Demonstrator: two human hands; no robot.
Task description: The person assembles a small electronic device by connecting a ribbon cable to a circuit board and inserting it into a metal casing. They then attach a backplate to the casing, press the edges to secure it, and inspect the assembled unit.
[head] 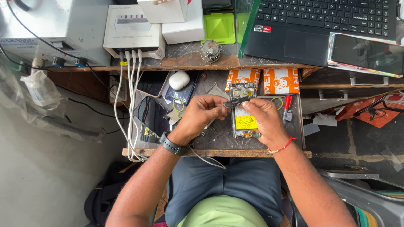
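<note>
- The left hand [201, 114] and right hand [264, 120] meet above the middle of the bench [219, 152], their fingers pinched on the two ends of a small dark part [235, 102].
- Under the part lies an opened phone [244, 111] with a yellow battery, lying lengthwise between the bench's front and back edges.
- A black watch [172, 145] sits on the left wrist, a red thread band [282, 147] on the right.
- A white earbud case [179, 80] rests near the back edge, left of the hands.
- A red pen [287, 107] lies near the right edge.
</note>
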